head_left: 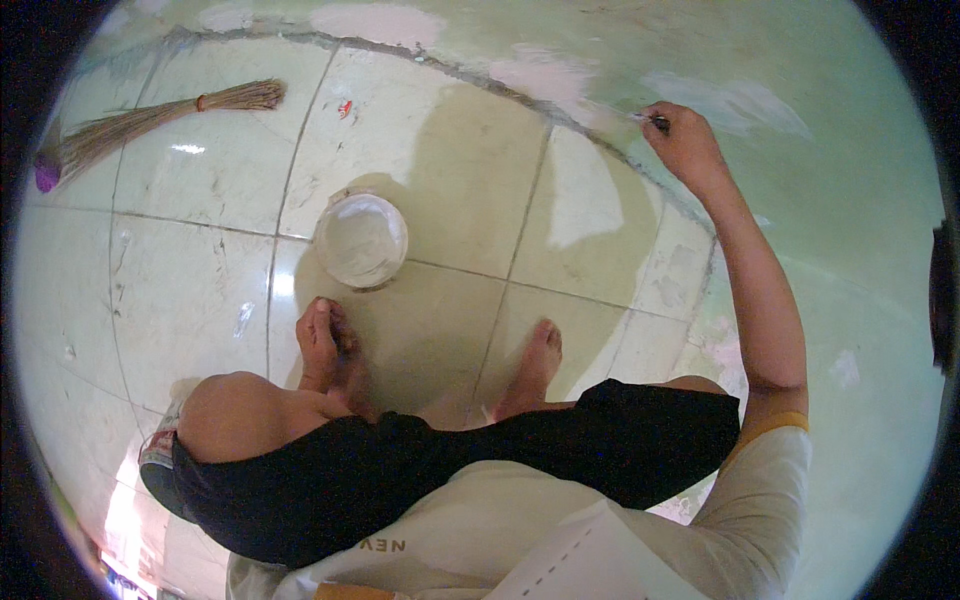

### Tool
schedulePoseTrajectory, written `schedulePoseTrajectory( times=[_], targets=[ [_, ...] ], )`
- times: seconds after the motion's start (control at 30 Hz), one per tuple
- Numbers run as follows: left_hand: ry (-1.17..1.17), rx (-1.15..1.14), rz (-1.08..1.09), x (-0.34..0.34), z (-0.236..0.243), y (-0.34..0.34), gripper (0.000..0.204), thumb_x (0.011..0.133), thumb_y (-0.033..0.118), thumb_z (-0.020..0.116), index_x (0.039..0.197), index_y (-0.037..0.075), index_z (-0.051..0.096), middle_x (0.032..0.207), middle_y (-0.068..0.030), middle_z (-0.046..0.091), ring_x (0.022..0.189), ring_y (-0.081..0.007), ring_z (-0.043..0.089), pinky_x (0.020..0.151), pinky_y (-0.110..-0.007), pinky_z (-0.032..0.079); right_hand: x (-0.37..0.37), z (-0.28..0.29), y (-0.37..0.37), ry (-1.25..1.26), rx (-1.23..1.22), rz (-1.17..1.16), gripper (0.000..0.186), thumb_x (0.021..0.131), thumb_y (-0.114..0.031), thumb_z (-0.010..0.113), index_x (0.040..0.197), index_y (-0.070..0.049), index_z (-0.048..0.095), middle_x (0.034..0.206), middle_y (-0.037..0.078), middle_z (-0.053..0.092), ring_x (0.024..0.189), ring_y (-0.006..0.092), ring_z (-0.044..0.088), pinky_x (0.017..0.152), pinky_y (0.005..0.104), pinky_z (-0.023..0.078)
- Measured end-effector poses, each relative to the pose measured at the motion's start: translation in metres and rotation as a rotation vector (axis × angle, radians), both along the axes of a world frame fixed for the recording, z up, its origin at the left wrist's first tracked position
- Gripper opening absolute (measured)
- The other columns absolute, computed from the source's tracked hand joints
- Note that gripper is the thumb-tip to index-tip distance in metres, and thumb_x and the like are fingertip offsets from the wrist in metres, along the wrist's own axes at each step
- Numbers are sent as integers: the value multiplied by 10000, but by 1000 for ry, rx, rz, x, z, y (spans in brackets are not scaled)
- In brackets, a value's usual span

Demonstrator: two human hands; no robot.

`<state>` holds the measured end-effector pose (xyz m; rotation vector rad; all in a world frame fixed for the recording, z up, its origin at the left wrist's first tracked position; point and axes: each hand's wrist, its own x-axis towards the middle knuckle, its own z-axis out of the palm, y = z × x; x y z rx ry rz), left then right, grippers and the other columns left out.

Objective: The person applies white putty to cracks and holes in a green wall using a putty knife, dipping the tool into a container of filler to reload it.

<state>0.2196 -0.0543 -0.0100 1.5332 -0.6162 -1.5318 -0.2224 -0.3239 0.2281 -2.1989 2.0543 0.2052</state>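
My right hand (686,152) is closed on a small dark-handled putty knife (658,124), its pale blade tip close to the green wall (850,200). White and pinkish paste patches (545,80) mark the wall around it. Low in front of my left knee, my left hand (318,345) hangs with its fingers curled; whether anything is inside them is hidden. Just beyond it on the floor stands a round white tub (319,240) with whitish paste (362,238) in it.
A stick broom (150,125) lies on the tiled floor (210,170) at the far left. A red scrap (345,108) lies near the wall's foot. Beside my left knee is a can-like container (158,455), partly covered. My bare right foot (535,365) rests on the tiles.
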Motion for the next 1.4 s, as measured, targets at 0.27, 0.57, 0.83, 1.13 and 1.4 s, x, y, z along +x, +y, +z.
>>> schedulePoseTrajectory(
  times=[0.27, 0.57, 0.83, 1.13, 1.4],
  targets=[
    [-34, -34, -41, -8, 13, -8, 398, 1063, 299, 421, 787, 46, 555, 615, -6, 492, 465, -79, 437, 425, -239, 353, -11, -49, -15, 50, -6, 32, 270, 869, -242, 628, 1002, -16, 691, 981, 222, 697, 925, 410, 665, 842, 480, 527],
    [-171, -98, -66, -6, 19, -8, 409, 1051, 358, 445, 771, 72, 525, 613, -4, 477, 468, -101, 427, 434, -263, 373, -14, -7, 6, -20, -19, 5, 262, 883, -247, 610, 1018, -39, 697, 962, 219, 698, 907, 421, 665, 824, 506, 531],
    [-117, -32, -77, -6, 6, -5, 413, 1058, 331, 428, 761, 62, 529, 599, -7, 480, 476, -97, 426, 442, -265, 362, -30, -71, 0, 110, 32, -15, 251, 882, -229, 594, 1006, -37, 697, 983, 218, 699, 922, 424, 666, 846, 504, 533],
    [-173, -68, -62, -10, 20, -8, 414, 1066, 306, 406, 757, 58, 525, 575, -10, 474, 459, -102, 430, 429, -267, 354, -32, 4, 18, -14, 13, -56, 322, 874, -261, 624, 1112, -56, 696, 1026, 198, 710, 934, 397, 680, 882, 475, 536],
    [-144, -76, -68, -13, 12, -8, 406, 1065, 313, 410, 763, 67, 525, 577, 0, 456, 455, -99, 415, 424, -265, 346, -73, -41, 19, 80, 72, -85, 309, 872, -254, 611, 1111, -79, 698, 1040, 192, 709, 961, 397, 674, 883, 481, 539]
  ],
)
